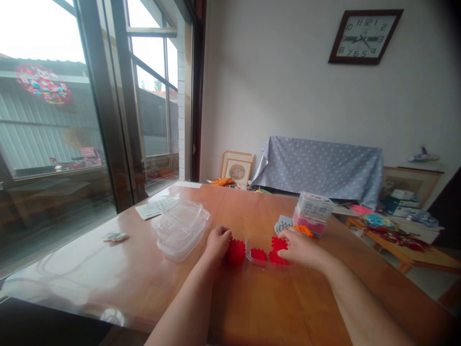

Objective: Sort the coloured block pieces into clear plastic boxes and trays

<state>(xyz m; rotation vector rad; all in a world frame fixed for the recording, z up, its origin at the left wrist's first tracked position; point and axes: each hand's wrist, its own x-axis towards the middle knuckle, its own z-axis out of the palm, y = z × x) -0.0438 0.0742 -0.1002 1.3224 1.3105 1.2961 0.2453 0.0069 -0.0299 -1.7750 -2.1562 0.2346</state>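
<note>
My left hand (217, 241) is closed at the left edge of a stack of red notched pieces (236, 252), its fingertips partly hidden behind the stack. In my right hand (298, 244) a red notched square piece (277, 243) is pinched between thumb and fingers. This piece is above a shallow clear plastic container (260, 264), in which more red notched pieces (258, 254) lie. Orange notched pieces (303, 230) and grey notched pieces (283, 224) rest just beyond my right hand.
Nested clear plastic containers (183, 228) stand left of my left hand. A clear-lidded box with pink contents (312, 216) is at the right. Paper sheets (153, 209) and a small crumpled packet (115, 237) lie on the wooden table (259, 307). Glass windows line the left.
</note>
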